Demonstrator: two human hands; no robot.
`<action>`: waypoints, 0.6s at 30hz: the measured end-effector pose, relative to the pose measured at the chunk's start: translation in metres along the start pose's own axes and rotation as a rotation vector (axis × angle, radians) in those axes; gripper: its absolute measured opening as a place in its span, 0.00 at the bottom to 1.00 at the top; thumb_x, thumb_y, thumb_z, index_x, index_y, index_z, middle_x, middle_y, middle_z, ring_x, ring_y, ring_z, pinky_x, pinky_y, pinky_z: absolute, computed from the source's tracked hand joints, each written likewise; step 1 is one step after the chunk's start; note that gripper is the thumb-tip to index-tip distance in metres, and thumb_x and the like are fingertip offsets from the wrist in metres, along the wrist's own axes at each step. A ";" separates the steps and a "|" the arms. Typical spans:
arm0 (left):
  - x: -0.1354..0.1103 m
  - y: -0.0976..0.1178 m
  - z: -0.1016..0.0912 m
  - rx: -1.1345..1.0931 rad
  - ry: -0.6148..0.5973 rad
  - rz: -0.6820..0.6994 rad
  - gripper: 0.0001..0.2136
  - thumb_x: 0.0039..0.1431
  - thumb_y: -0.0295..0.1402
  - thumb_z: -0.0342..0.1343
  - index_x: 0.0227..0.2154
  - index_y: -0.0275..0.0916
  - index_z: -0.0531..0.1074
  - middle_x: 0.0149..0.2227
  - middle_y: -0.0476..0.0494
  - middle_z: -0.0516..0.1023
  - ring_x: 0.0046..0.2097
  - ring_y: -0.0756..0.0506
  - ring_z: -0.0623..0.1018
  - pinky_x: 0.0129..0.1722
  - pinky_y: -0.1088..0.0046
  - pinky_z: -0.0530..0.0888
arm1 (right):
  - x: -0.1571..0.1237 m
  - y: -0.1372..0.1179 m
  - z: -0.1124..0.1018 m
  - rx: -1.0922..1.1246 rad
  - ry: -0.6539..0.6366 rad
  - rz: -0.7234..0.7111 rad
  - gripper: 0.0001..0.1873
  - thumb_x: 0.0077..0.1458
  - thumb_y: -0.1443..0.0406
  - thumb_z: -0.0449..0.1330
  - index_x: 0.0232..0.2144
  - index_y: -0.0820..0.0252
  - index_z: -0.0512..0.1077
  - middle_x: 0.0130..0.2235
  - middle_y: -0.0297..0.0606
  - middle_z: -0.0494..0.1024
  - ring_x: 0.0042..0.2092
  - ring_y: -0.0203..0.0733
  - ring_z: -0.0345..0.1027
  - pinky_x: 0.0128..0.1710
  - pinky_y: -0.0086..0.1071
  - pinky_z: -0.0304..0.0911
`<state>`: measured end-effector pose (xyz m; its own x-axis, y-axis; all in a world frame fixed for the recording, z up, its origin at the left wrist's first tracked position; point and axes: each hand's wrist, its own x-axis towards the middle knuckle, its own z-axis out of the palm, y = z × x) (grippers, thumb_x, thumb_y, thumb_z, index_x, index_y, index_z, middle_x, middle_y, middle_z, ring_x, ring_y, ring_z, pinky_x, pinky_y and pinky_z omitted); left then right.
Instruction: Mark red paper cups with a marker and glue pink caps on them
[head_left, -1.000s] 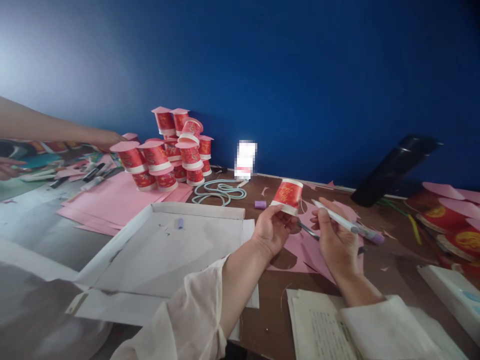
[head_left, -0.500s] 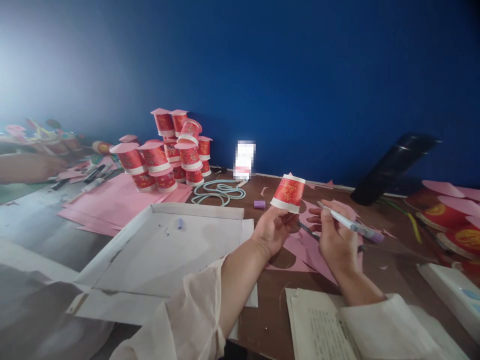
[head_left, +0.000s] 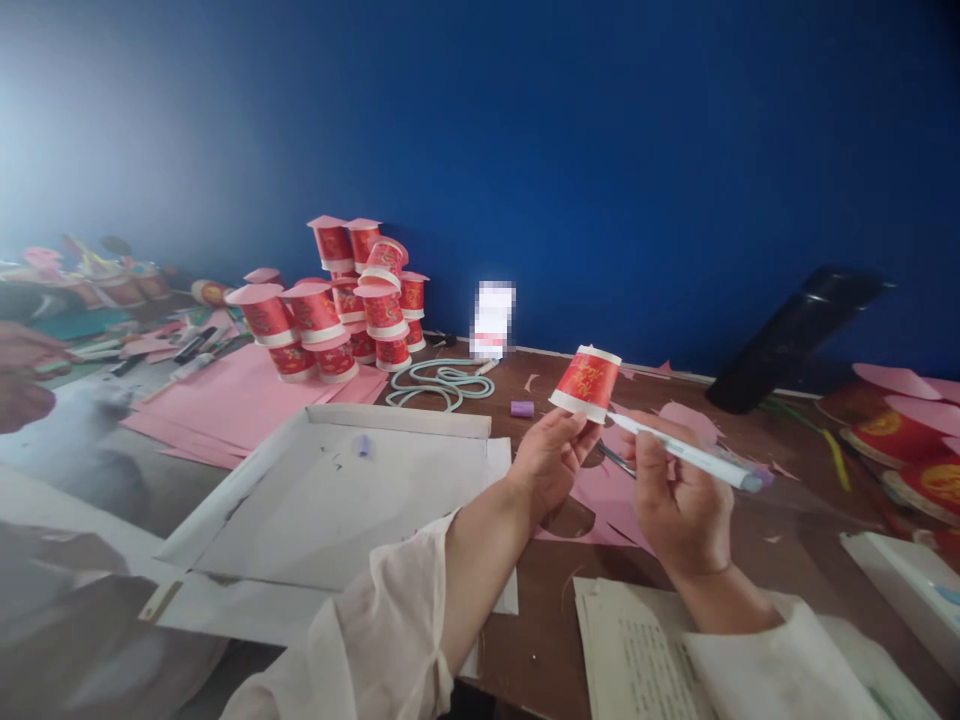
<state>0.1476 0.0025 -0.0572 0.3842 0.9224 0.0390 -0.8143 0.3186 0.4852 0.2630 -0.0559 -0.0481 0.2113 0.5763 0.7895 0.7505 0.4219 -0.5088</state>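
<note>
My left hand (head_left: 550, 462) pinches a small red paper cup (head_left: 586, 383) with white rims, lifted upside down above the brown table. My right hand (head_left: 679, 495) grips a white pen (head_left: 690, 452), its tip pointing at the cup's lower rim. Under both hands lie pink paper scraps (head_left: 600, 495) and a thin dark tool (head_left: 616, 458).
A pile of red cups with pink lids (head_left: 341, 305) stands on pink sheets (head_left: 225, 400) at the back left. A flat white cardboard tray (head_left: 330, 500), a coiled cord (head_left: 442, 382), a black bottle (head_left: 795, 335), printed pages (head_left: 637, 650). Another person's hand (head_left: 22, 370) is at far left.
My left hand has raised the cup and shifted it right. The pen tip has swung in toward the cup's rim. The other person's outstretched arm has drawn back to the left edge.
</note>
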 end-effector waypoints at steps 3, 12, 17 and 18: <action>-0.001 0.000 0.000 0.022 0.018 -0.012 0.10 0.46 0.30 0.70 0.32 0.36 0.78 0.40 0.42 0.81 0.51 0.43 0.78 0.59 0.65 0.66 | 0.002 0.000 0.003 -0.043 -0.013 -0.088 0.14 0.63 0.62 0.55 0.46 0.59 0.76 0.39 0.43 0.81 0.36 0.42 0.75 0.37 0.37 0.72; -0.002 0.002 0.003 0.024 0.067 -0.077 0.05 0.51 0.26 0.66 0.32 0.33 0.78 0.37 0.42 0.80 0.39 0.50 0.79 0.52 0.72 0.70 | 0.002 0.005 0.008 -0.089 -0.055 -0.081 0.13 0.64 0.61 0.54 0.45 0.58 0.76 0.42 0.45 0.81 0.43 0.48 0.76 0.44 0.44 0.72; -0.001 0.002 0.002 -0.027 0.087 -0.078 0.02 0.53 0.24 0.63 0.31 0.32 0.78 0.34 0.42 0.80 0.37 0.50 0.79 0.51 0.71 0.72 | 0.004 0.004 0.007 -0.122 -0.041 -0.093 0.13 0.64 0.61 0.54 0.45 0.58 0.76 0.42 0.45 0.82 0.45 0.48 0.76 0.46 0.45 0.72; -0.002 0.002 0.002 -0.031 0.091 -0.080 0.02 0.53 0.24 0.63 0.31 0.32 0.78 0.34 0.42 0.80 0.37 0.50 0.79 0.52 0.71 0.72 | 0.005 0.004 0.007 -0.121 -0.041 -0.101 0.13 0.64 0.62 0.54 0.45 0.58 0.76 0.42 0.45 0.82 0.44 0.48 0.76 0.46 0.44 0.72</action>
<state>0.1463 0.0012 -0.0546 0.4085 0.9094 -0.0789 -0.7964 0.3973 0.4559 0.2624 -0.0471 -0.0487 0.1065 0.5643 0.8186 0.8370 0.3936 -0.3802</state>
